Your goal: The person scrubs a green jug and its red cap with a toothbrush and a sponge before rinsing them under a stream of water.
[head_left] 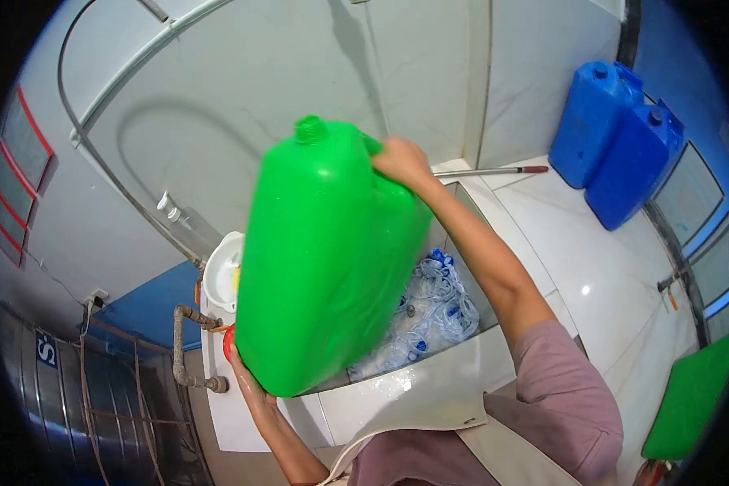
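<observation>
A large green jerrycan (320,251) is tilted in front of me over a tiled basin (479,312), its threaded neck bare of any cap. My right hand (403,164) is closed around its handle near the top. Low on the jerrycan's left side, my left hand (255,385) grips its bottom edge, with part of the fingers hidden. By those fingertips shows a small red object (228,342) whose kind I cannot make out. Down in the basin, partly behind the jerrycan, lies a tangled heap of whitish and blue strips (441,304).
Two blue jerrycans (599,130) stand on the white tiled ledge at right. A rod with a dark red grip (530,170) lies behind the basin. At left are a white bowl (219,271), a pump bottle (188,227) and a pipe (180,348). Another green container (692,397) is at lower right.
</observation>
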The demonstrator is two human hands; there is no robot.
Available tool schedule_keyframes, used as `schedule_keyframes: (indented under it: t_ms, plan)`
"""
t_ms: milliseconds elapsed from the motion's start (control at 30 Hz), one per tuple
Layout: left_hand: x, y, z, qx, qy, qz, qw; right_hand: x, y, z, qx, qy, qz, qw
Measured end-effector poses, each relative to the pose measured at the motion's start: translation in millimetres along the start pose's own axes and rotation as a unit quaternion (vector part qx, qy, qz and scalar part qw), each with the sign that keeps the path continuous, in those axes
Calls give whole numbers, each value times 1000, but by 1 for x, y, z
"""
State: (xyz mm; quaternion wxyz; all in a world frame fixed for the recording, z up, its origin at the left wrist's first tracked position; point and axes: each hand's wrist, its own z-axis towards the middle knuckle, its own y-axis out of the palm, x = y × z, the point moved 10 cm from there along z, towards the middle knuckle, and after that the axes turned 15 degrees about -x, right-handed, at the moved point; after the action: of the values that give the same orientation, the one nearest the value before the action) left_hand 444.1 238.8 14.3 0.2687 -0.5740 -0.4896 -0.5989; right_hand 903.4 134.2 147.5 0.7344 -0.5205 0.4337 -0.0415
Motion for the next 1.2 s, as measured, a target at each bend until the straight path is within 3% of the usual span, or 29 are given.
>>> schedule_keyframes:
  t_ms: [33,67,100,133,167,200,233,300,333,400,500,600,633,667,700,733,767,833,967,1033,1200]
  plan:
    - [8,-3,7,10,2,-5,1000,26,15,1,-10,18,31,999]
    - [22,-3,16,-47,34,0,998,60,34,-2,-25,36,60,997]
    - [36,6,18,-100,64,5,993,103,55,1,18,23,63,998]
    - [46,14,23,-111,78,31,990,145,85,-2,7,-42,196,980]
    - [63,31,34,-122,94,54,987,137,94,2,-12,-53,189,981]
    - [104,65,27,-118,235,197,945,134,107,-12,-27,-68,184,980]
    - [129,108,15,-155,283,244,914,134,120,-33,-40,-85,179,979]
    - [146,167,9,-188,292,311,885,122,149,-58,-78,-120,175,974]
    - [160,198,-8,-180,314,399,843,116,165,-71,-100,-136,176,970]
    - [164,235,-13,-294,347,284,844,100,193,-82,-134,-166,179,960]
    - [168,185,18,-177,328,254,892,87,216,-93,-157,-192,190,950]
    - [112,22,106,71,347,179,918,96,224,-97,-161,-193,215,944]
    - [83,-28,119,148,271,133,942,97,225,-95,-159,-190,221,943]
    - [62,-84,127,345,235,399,817,95,227,-98,-153,-190,227,943]
    - [18,-138,159,320,193,290,881,96,227,-101,-147,-190,233,942]
    - [-22,-153,180,163,69,104,979,99,227,-106,-142,-188,238,942]
    - [-28,-153,178,119,73,43,989,101,227,-107,-139,-184,242,942]
    - [-49,-156,169,177,44,-3,983,102,226,-103,-131,-180,249,942]
    - [-62,-158,188,137,44,-78,986,109,225,-104,-123,-175,264,940]
    - [-38,-159,196,93,81,-48,991,111,225,-103,-115,-173,273,939]
    - [17,-162,185,104,94,-46,989,126,232,-110,-117,-171,304,930]
